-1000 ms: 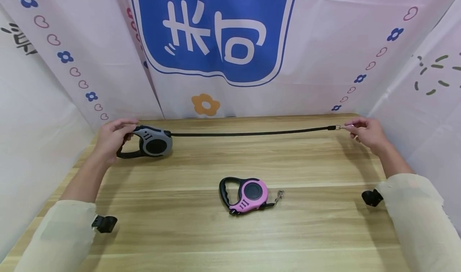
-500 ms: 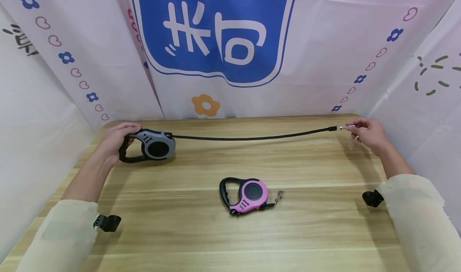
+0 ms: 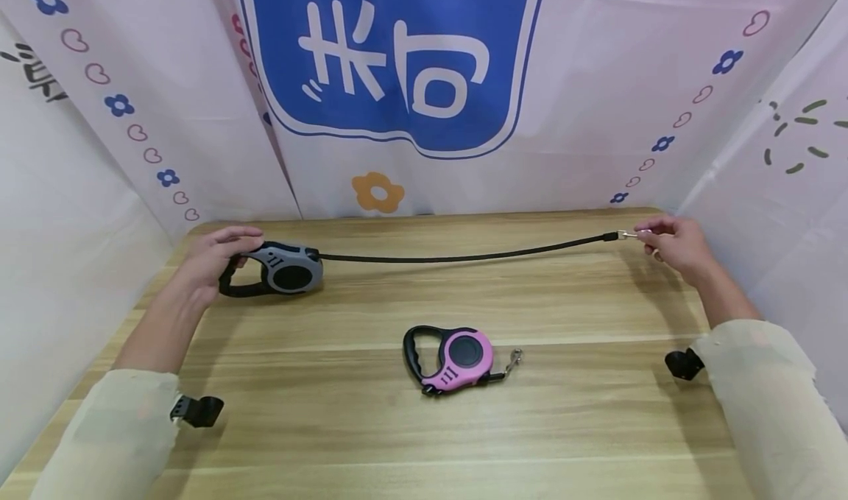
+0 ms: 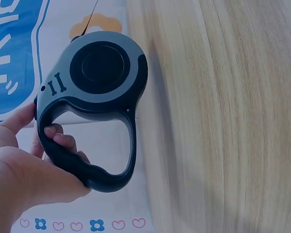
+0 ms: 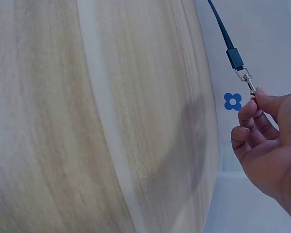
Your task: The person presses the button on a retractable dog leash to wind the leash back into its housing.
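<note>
My left hand (image 3: 215, 261) grips the black handle of a grey retractable dog leash (image 3: 291, 270) at the table's back left. In the left wrist view, fingers (image 4: 63, 138) curl through the handle loop, and one finger reaches up beside the casing (image 4: 99, 65). A black leash strap (image 3: 430, 259) runs out of the casing to the right and sags slightly. At its far end my right hand (image 3: 679, 246) pinches the metal snap hook (image 5: 249, 85) between thumb and fingertips. A pink retractable leash (image 3: 467, 358) lies on the table between the arms, its own hook (image 3: 515, 356) beside it.
The wooden table (image 3: 411, 434) ends at a white printed cloth backdrop (image 3: 596, 80) at the back. White cloth side walls (image 3: 59, 264) stand close beyond both hands. A small black camera (image 3: 199, 410) sits on each sleeve's wrist.
The left hand and grey leash casing have shifted slightly right and toward me. The strap has gone from nearly straight to sagging. The right hand and pink leash stay in place.
</note>
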